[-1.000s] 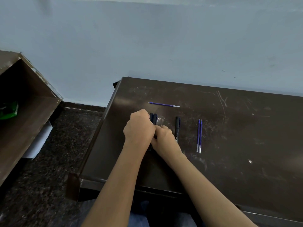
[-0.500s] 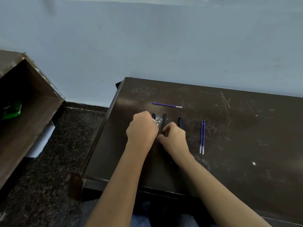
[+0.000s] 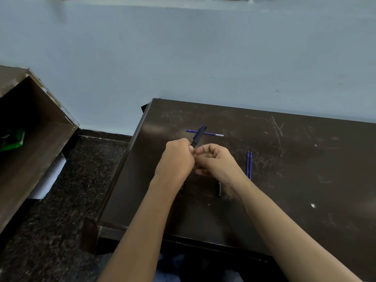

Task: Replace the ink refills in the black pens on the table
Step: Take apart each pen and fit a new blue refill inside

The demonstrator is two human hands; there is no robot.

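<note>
Now black pen (image 3: 198, 136) lifted off table (image 3: 295, 180), L hand (image 3: 177, 157) + R hand (image 3: 215, 159) pinching.

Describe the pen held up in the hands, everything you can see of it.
The black pen looks like dark matte plastic, slim and straight, with a squared far end like a cap. It is held above the table, tilted up and away to the right, crossing in front of a blue refill. The left hand pinches its near end. The right hand curls close, contact unclear. Its tip is hidden.
</note>
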